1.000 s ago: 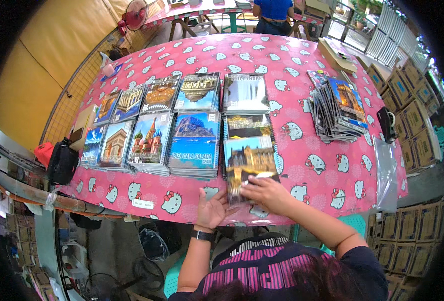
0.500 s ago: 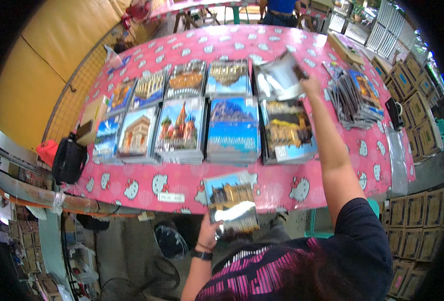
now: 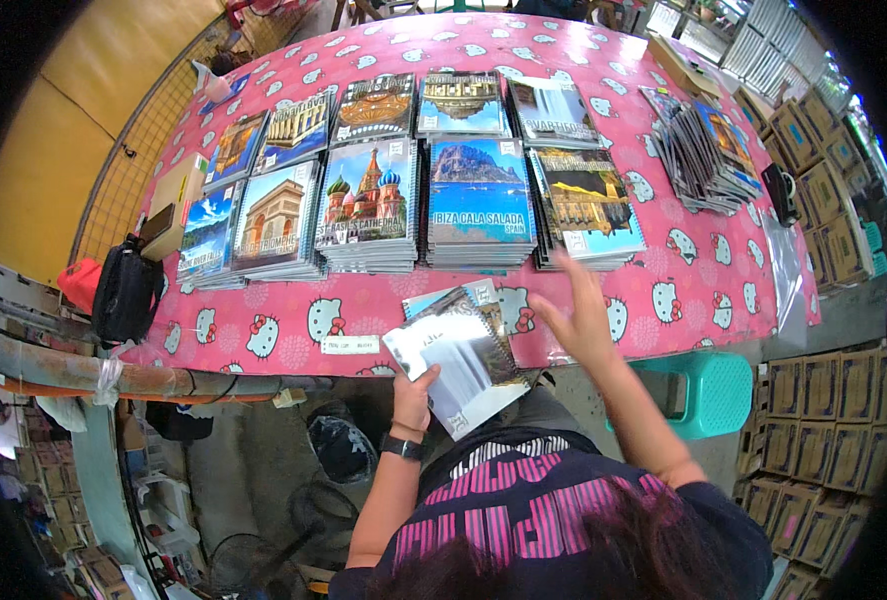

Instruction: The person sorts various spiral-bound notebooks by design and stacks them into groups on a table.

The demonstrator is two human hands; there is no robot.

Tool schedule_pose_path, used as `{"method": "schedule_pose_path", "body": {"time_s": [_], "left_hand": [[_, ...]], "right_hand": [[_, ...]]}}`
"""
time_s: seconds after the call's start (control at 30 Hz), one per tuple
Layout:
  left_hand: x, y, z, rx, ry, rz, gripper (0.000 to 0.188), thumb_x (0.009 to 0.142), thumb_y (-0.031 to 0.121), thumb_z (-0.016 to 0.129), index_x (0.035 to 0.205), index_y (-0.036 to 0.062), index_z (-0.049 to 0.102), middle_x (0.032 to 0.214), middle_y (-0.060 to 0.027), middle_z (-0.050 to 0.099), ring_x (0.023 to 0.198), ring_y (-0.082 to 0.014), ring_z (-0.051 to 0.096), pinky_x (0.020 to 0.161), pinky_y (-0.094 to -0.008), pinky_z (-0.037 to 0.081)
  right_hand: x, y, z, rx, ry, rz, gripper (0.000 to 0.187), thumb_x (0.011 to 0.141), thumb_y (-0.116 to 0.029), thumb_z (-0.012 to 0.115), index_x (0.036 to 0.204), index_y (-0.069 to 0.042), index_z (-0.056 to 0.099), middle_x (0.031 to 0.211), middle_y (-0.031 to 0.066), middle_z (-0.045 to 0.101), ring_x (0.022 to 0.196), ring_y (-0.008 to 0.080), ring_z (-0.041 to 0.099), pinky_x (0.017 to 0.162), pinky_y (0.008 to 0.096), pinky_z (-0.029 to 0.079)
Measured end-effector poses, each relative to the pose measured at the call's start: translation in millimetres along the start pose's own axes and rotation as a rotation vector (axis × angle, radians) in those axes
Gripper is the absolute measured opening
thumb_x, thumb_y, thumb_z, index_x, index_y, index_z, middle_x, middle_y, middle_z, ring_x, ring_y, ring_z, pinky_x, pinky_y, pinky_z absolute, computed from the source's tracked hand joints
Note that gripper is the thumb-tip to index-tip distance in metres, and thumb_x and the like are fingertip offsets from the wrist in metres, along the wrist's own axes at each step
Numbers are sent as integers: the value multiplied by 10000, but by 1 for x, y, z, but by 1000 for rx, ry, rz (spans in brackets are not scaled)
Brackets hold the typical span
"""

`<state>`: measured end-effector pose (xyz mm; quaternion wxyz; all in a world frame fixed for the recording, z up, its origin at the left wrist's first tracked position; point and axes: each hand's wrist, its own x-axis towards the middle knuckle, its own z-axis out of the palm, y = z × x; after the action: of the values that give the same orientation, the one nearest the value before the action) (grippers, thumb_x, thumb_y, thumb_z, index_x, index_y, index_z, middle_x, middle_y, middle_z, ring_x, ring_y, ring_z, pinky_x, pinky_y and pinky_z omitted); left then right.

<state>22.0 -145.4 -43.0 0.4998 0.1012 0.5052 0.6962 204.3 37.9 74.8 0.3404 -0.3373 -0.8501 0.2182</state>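
Observation:
My left hand point(image 3: 413, 402) is closed on the lower left edge of a few spiral notebooks point(image 3: 451, 362) held at the table's near edge. The top one has a glossy grey waterfall cover; another cover peeks out beneath it. My right hand point(image 3: 585, 318) is off to their right, fingers apart and holding nothing, just below a notebook stack with a golden-lit building cover point(image 3: 591, 205). Behind that is a waterfall-cover stack point(image 3: 555, 110). To the left are stacks with a blue island cover point(image 3: 478, 180), a domed cathedral point(image 3: 368, 205) and an arch point(image 3: 278, 215).
More notebook stacks fill the back row on the pink patterned table point(image 3: 443, 45). A loose, fanned pile of notebooks point(image 3: 703, 155) lies at the right. A black bag point(image 3: 128, 295) sits at the left edge. A green stool point(image 3: 708, 395) and cardboard boxes point(image 3: 828, 385) stand right.
My right hand has come back from the far right stack to the near edge and let go of its notebook. The waterfall notebook now lies atop the one in my left hand.

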Motion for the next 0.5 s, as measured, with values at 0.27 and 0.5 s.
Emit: {"method": "schedule_pose_path", "body": {"time_s": [0.27,0.5], "left_hand": [[4,15,-18,150,201,29,292,765,98,670,991,-28,535,922,-81,613,776,-154,594,675,-299,489],[0,25,-30,-202,91,-193,320,889,259,554,1066,-6,535,949,-86,596,825,-159,584,728,-285,486]], "right_hand": [[71,30,79,-343,-166,-497,354,745,-118,563,1096,-76,545,1128,100,576,1033,258,549,861,381,437],[-24,-62,34,237,-1028,-531,444,747,-262,675,1130,-64,570,1142,108,588,1014,276,574,909,367,446]]}}
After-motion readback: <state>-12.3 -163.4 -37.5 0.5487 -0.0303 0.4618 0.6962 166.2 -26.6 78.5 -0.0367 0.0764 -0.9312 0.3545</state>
